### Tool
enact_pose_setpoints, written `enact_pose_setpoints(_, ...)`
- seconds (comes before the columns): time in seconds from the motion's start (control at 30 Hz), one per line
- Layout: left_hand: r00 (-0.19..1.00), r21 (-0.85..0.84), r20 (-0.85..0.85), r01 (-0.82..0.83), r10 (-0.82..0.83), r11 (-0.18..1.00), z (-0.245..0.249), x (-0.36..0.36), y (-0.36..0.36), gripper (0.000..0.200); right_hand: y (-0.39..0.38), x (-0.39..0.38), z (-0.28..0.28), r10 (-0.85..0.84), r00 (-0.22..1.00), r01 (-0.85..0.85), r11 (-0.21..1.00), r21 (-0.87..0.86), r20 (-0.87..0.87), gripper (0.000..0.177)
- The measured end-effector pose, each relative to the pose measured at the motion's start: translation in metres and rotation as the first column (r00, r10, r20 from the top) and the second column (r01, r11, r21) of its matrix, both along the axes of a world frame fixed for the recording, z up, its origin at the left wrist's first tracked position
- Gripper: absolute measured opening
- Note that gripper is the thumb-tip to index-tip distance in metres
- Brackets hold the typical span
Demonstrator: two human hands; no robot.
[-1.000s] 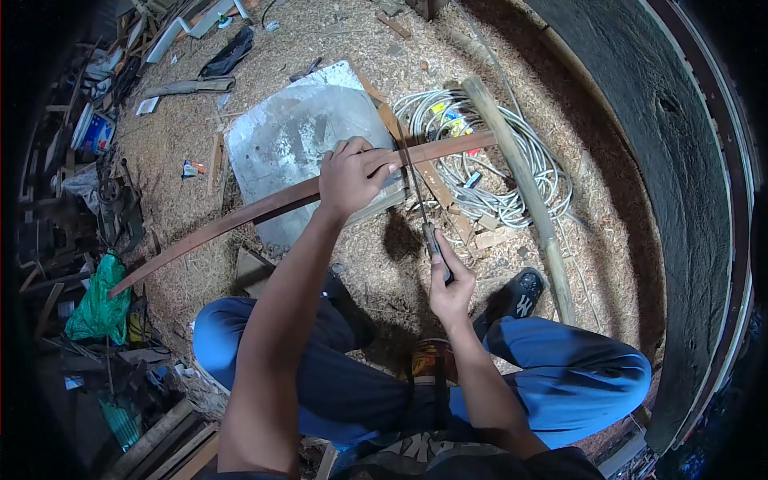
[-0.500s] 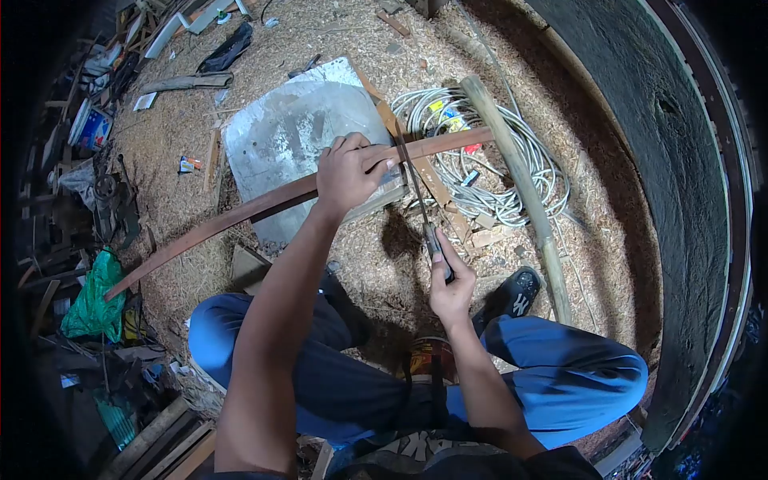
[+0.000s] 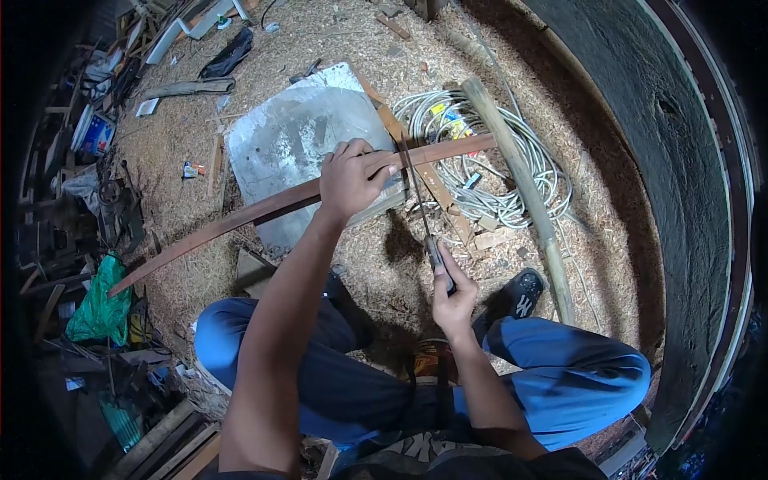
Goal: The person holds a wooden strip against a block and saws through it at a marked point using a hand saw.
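Note:
A long, reddish wooden strip lies across a flat metal-topped block, its right part reaching past the block's edge. My left hand is closed over the strip, pressing it against the block. My right hand grips the dark handle of a handsaw. The saw's blade, seen nearly edge-on, crosses the strip just right of my left thumb. How deep the blade sits in the wood is too small to make out.
A coil of grey cable lies right of the block, with a round wooden pole across it. Sawdust covers the ground. A green plastic bag and scrap are at left; a dark curved wall stands at right.
My right hand and the saw have drawn back slightly toward my body. My left hand stays closed on the strip, and the whole view has shifted a little.

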State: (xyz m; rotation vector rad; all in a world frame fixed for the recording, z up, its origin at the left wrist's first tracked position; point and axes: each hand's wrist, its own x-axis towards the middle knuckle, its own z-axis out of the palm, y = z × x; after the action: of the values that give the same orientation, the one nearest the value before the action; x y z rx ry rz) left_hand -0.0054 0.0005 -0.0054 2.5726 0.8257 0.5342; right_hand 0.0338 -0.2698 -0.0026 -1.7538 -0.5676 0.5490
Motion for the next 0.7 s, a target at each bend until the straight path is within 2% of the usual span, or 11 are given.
enact_pose_setpoints(0.07, 0.999, -0.001, -0.027, -0.019, 0.019, 1.000, 0.002, 0.000, -0.001, 0.025, 0.002, 0.001, -0.003, 0.013, 1.000, -0.013, 1.000, -0.022, -0.004, 0.037)
enact_pose_setpoints(0.17, 0.999, 0.030, -0.023, -0.031, 0.032, 0.999, 0.001, 0.001, -0.002, 0.024, 0.009, 0.005, -0.014, -0.015, 0.997, 0.011, 0.998, 0.055, 0.073, 0.037)
enact_pose_setpoints(0.2, 0.999, 0.028, -0.028, -0.031, 0.031, 0.999, 0.000, 0.000, -0.003, 0.024, 0.005, 0.006, -0.004, -0.013, 0.998, 0.011, 0.999, -0.046, -0.058, 0.038)
enact_pose_setpoints(0.3, 1.000, 0.022, -0.025, -0.017, 0.018, 1.000, 0.002, 0.000, 0.001, 0.024, -0.004, 0.001, -0.007, -0.002, 1.000, 0.002, 1.000, -0.019, 0.000, 0.038)
enact_pose_setpoints(0.37, 1.000, 0.003, -0.028, -0.006, 0.006, 1.000, 0.000, -0.001, 0.001, 0.025, -0.005, 0.004, -0.005, 0.004, 0.999, -0.006, 0.999, -0.044, -0.034, 0.039)
enact_pose_setpoints(0.43, 1.000, 0.013, -0.021, -0.007, 0.007, 1.000, 0.000, 0.000, 0.001, 0.024, 0.001, 0.008, 0.002, -0.058, 0.998, 0.058, 0.997, 0.058, -0.013, 0.040)
enact_pose_setpoints(0.5, 1.000, 0.022, -0.022, -0.011, 0.012, 1.000, -0.001, -0.002, 0.001, 0.024, 0.005, 0.011, 0.003, -0.074, 0.995, 0.078, 0.996, 0.052, -0.072, 0.040)
enact_pose_setpoints(0.57, 0.999, -0.029, -0.032, -0.031, 0.030, 0.999, -0.001, 0.000, 0.001, 0.025, 0.008, 0.013, -0.002, -0.038, 0.993, 0.029, 0.996, 0.084, 0.114, 0.040)
enact_pose_setpoints(0.7, 0.998, -0.039, -0.047, -0.035, 0.033, 0.999, 0.000, -0.002, 0.001, 0.025, 0.006, 0.007, -0.005, -0.007, 1.000, 0.007, 0.999, 0.031, -0.007, 0.038)
